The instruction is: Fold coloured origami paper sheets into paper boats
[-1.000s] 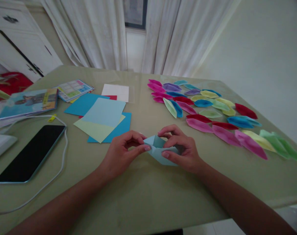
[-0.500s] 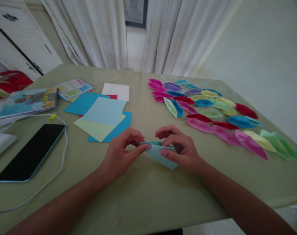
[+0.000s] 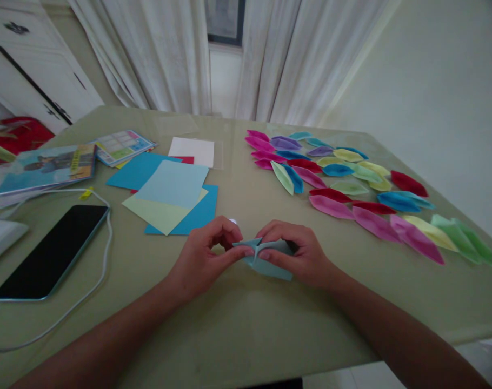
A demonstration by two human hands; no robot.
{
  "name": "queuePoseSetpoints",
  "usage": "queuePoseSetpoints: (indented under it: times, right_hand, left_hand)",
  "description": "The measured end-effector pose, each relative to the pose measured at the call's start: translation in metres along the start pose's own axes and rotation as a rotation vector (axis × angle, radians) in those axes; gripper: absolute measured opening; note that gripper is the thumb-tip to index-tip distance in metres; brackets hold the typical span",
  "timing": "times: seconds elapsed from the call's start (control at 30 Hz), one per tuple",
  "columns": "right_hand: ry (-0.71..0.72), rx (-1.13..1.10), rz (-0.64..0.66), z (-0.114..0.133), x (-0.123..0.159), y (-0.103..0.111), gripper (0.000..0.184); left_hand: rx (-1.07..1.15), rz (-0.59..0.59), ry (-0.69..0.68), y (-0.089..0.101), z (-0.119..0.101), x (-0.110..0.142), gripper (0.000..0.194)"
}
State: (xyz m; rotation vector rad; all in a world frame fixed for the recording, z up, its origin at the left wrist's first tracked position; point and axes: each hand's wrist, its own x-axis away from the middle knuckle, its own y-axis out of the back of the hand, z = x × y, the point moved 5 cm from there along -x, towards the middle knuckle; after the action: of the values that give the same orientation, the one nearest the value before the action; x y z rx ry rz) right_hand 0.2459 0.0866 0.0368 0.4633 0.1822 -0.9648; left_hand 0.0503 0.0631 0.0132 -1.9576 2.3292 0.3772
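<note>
A partly folded piece of light blue paper [image 3: 275, 268] is held between my two hands above the table. My left hand [image 3: 207, 254] pinches its left pointed end between thumb and fingers. My right hand [image 3: 298, 251] grips the other side, thumb on the near face and fingers behind the upper edge. Both thumbs lie close together at a crease near the paper's middle. The far side of the paper is hidden by my fingers. A small white round thing [image 3: 233, 221] shows just behind my left fingers.
Flat coloured sheets, a light blue sheet [image 3: 171, 183] on top, lie beyond my left hand. Several folded paper boats [image 3: 331, 207] spread over the table's right side. A phone [image 3: 53, 253], a white cable [image 3: 107, 254] and booklets [image 3: 47, 167] are at left.
The light blue paper has tilted and its open top has been pressed narrower. My right fingers have come down onto its upper edge, and the thumbs have drawn nearer each other.
</note>
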Motion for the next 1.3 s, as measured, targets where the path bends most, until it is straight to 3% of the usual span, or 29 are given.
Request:
queuePoseSetpoints:
  times: [0.17,0.3,0.53,0.67,0.77,0.9,1.1,1.17,1.3]
  right_hand:
    - [-0.05,0.003,-0.075,-0.008,0.002,0.006,0.009]
    - [-0.08,-0.034,-0.066,-0.014,0.004,0.007,0.012]
    - [-0.007,-0.035,-0.039,-0.014,0.005,0.006,0.029]
    - [0.044,-0.074,-0.02,-0.014,0.004,0.006,0.024]
    - [0.069,-0.099,-0.051,-0.015,0.004,0.008,0.019]
    - [0.11,-0.093,-0.09,-0.012,0.004,0.009,0.018]
    - [0.224,0.018,-0.144,-0.003,0.008,0.008,0.026]
    - [0.28,0.081,-0.147,0.002,0.01,0.006,0.03]
    - [0.366,0.198,-0.125,0.012,0.013,0.003,0.033]
  left_hand:
    - [0.055,0.135,-0.026,-0.003,0.0,-0.002,0.013]
    - [0.043,0.097,-0.006,-0.001,0.001,-0.003,0.009]
    - [0.197,0.071,0.104,-0.007,0.006,0.0,0.029]
    - [0.345,0.056,0.162,-0.008,0.008,-0.001,0.028]
    - [0.4,0.038,0.122,-0.006,0.006,-0.002,0.023]
    - [0.227,-0.001,-0.046,-0.002,-0.001,0.002,0.014]
    - [-0.201,0.0,-0.358,-0.006,-0.018,0.01,0.022]
    - [-0.19,-0.019,-0.324,-0.004,-0.019,0.01,0.02]
    - [-0.066,-0.022,-0.114,-0.002,-0.013,0.007,0.018]
